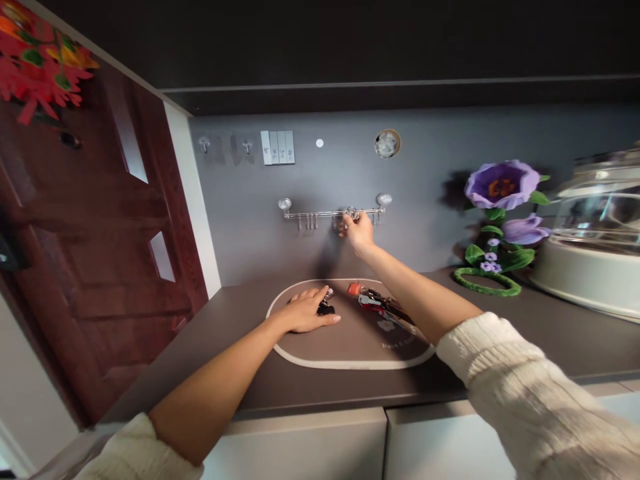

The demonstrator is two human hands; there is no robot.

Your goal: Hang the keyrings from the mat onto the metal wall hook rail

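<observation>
A clear hook rail (320, 214) with small hanging hooks is fixed to the grey back wall by round end mounts. My right hand (359, 233) is at its right part, fingers pinched close together. A shiny roundish piece (351, 213) shows just above those fingertips; whatever they grip is mostly hidden. Below, my left hand (305, 310) lies flat on a brown oval mat (345, 347), its fingers apart. A small bunch with a black piece (327, 309) lies between its thumb and forefinger. Right of it on the mat is a pile of keys (371, 301) with a red-orange tag (354, 289).
A purple flower ornament (502, 187) and a clear-domed white appliance (590, 267) stand at the right. A dark shelf (400, 47) overhangs the counter. Two small wall hooks (246, 146), a switch panel (278, 147) and a round hole (387, 143) are above. A reddish door (95, 233) is left.
</observation>
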